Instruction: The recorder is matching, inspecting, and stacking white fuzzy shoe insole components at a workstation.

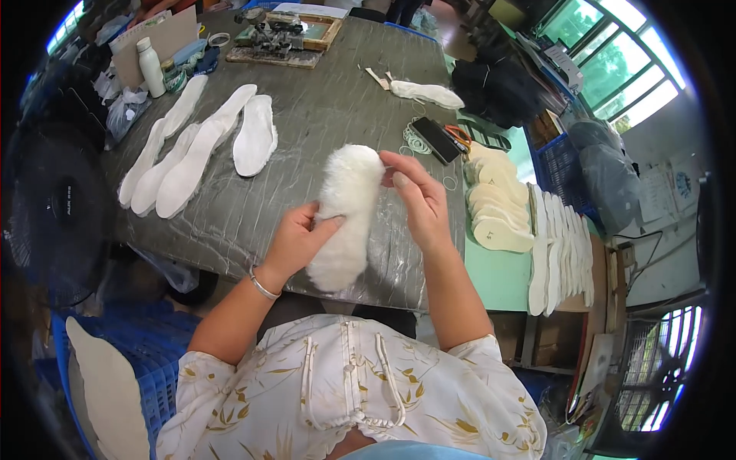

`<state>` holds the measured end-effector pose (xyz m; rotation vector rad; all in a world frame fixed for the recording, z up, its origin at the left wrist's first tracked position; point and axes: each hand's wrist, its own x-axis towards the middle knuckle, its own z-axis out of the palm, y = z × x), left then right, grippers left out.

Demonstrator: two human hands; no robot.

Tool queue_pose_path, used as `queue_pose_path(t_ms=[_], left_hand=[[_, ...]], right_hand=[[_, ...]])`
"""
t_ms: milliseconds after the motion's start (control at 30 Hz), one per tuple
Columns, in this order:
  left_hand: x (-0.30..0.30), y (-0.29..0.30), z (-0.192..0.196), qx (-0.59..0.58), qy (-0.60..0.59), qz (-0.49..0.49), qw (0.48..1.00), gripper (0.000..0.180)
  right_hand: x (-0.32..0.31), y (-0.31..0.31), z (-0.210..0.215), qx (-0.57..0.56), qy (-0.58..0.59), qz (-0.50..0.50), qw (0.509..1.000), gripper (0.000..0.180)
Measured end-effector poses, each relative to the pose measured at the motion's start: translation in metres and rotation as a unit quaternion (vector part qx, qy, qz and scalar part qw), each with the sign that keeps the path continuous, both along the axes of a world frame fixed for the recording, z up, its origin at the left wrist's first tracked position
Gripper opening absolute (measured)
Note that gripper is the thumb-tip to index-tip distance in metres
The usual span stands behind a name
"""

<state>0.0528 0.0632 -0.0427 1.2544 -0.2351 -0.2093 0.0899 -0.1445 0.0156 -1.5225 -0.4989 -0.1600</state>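
Note:
A fluffy white fleece insole [349, 188] stands lengthwise before me, above the near part of the dark table. My left hand [297, 239] grips its left edge near the middle, thumb on top of the pile and fingers partly hidden. At the upper right edge of the insole is my right hand [418, 198], its fingers curled and thumb drawn in toward the index finger. Whatever lies between those fingertips is too small to make out. On the table to the left lie several long white insoles [201, 157] and a shorter fleece-edged insole [254, 138].
A black phone [435, 140], coiled cord [415, 139] and orange-handled tool [458, 136] lie right of my hands. Stacked cream insoles [498, 207] and a row of white insoles [556, 249] sit farther right. A white bottle [151, 69] and metal device [277, 38] stand at the back.

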Motion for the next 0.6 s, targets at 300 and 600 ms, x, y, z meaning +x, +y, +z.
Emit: queue_pose_path(t_ms=[300,600], left_hand=[[-0.013,-0.011,-0.001,0.173,-0.156,0.106,0.967,0.033],[-0.003,-0.001,-0.004,0.095,-0.081,-0.055,0.991,0.037]], right_hand=[[-0.014,-0.003,0.023,-0.242,-0.163,-0.140,0.946,0.021],[-0.015,-0.009,0.003,-0.245,-0.273,-0.197,0.909,0.019]])
